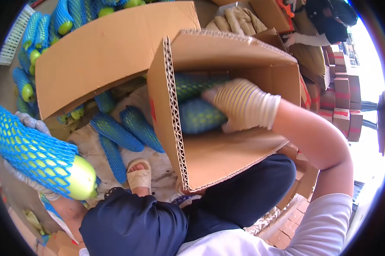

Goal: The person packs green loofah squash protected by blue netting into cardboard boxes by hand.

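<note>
My left hand (32, 123), in a pale glove, is wrapped round a long light-green gourd (34, 151) in a blue foam net at the far left. The gourd hides most of that hand, and its bare end points down and right. Inside an open cardboard box (226, 166), tipped so its mouth faces me, is my right hand (243, 104) in a striped knit glove. Its fingers close on the end of a netted gourd (201, 116); both are blurred by motion. Another netted gourd (201, 88) lies just above it in the box.
Several netted gourds (115, 131) lie on a pale cloth (83, 136) beyond my foot, and more are heaped at the upper left beside a white crate (15, 36). A box flap (111, 51) extends left. Another person (329, 19) works at the upper right, near stacked cartons (341, 94).
</note>
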`<state>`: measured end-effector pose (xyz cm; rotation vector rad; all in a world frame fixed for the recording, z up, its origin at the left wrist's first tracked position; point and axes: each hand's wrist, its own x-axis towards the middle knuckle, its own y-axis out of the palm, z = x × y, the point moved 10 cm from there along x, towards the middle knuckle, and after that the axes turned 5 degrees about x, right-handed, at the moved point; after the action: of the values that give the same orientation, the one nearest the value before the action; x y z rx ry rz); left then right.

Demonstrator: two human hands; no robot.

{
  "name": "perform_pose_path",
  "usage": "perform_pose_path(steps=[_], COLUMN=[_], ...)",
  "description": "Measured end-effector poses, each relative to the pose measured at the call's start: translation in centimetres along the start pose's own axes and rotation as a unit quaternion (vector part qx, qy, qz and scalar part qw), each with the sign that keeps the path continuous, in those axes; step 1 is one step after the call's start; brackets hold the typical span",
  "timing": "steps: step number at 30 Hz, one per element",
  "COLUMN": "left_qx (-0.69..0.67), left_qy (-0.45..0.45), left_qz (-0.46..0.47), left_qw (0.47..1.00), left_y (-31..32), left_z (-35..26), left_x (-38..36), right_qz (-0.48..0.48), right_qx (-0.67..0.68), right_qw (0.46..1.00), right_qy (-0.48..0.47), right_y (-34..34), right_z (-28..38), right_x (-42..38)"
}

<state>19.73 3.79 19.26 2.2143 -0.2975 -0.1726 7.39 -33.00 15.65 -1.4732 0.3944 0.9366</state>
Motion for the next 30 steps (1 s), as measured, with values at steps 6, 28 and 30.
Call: perform_pose_path(steps=[6, 28, 30], left_qx=[-0.066, 0.083, 0.165], left_qy=[-0.014, 0.037, 0.049], left_qz=[-0.068, 0.043, 0.098], left_qw=[0.995, 0.995, 0.98], left_y=[-2.7, 9.6, 14.2], left_z=[1.7, -0.4, -0.7], left_x=[-1.0, 0.2, 0.9], right_qz=[-0.288, -0.457, -0.511], right_qx=[-0.112, 0.441, 0.493], right_qw=[0.951, 0.772, 0.704], right_qy=[0.024, -0.038, 0.021], right_y=[-5.5, -8.6, -5.8], right_z=[-2.2, -1.0, -1.5], right_x=[-2.2, -18.6, -23.4])
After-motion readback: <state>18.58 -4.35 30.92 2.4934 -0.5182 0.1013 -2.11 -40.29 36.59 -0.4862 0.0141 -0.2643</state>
